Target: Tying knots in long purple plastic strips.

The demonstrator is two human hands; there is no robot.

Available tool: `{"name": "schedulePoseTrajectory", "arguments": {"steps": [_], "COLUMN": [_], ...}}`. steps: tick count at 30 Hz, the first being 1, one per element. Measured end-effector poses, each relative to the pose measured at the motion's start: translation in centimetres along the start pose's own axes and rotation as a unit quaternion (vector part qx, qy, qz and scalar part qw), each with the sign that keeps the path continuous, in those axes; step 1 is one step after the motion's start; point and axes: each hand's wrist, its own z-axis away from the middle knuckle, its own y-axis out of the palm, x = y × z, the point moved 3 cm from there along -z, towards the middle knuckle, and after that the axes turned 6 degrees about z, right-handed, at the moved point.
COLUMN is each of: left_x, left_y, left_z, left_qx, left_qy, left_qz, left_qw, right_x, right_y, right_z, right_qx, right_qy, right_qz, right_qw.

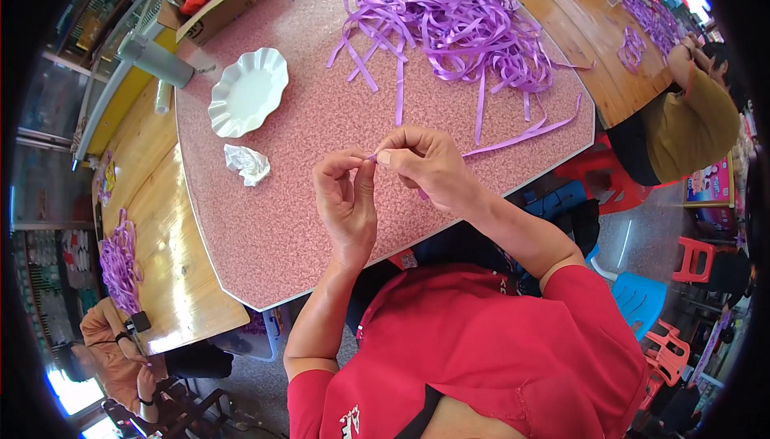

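One purple ribbon, axis mostly hidden, pinched by left hand and right hand, loose strip slanting away rightward.

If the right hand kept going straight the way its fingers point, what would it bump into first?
Most likely the left hand: the right hand's fingers point left, straight at its fingertips, with a bit of purple ribbon between them. Any gap is hard to judge here.

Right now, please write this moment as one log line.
Left fingers, right fingers: pinching narrow purple ribbon; beyond: tangled purple ribbon pile; left: white scalloped dish
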Motion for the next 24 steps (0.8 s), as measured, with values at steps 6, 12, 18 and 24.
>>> {"name": "schedulePoseTrajectory", "arguments": {"steps": [6,12,18,24], "left_x": [-1.9,-2.7,-3.0,-1.3], "left_y": [0.0,0.1,-0.3,-1.4], "left_z": [-1.4,-1.7,-1.8,-1.3], "left_qx": [0.069,0.116,0.117,0.066], "left_qy": [0.18,0.253,0.216,0.001], "left_qz": [-0.292,-0.4,-0.38,-0.149], "left_qw": [0.937,0.873,0.892,0.987], "right_x": [-0.6,-0.3,0.2,2.2], "right_y": [-0.3,-0.3,-0.7,-0.6], "right_z": [0.3,0.3,0.2,0.8], "right_qx": [0.027,0.018,0.018,0.006], "right_qy": [0.08,0.085,0.043,-0.149], "right_qz": [-0.171,-0.15,0.005,0.231], "right_qw": [0.982,0.985,0.999,0.961]}}
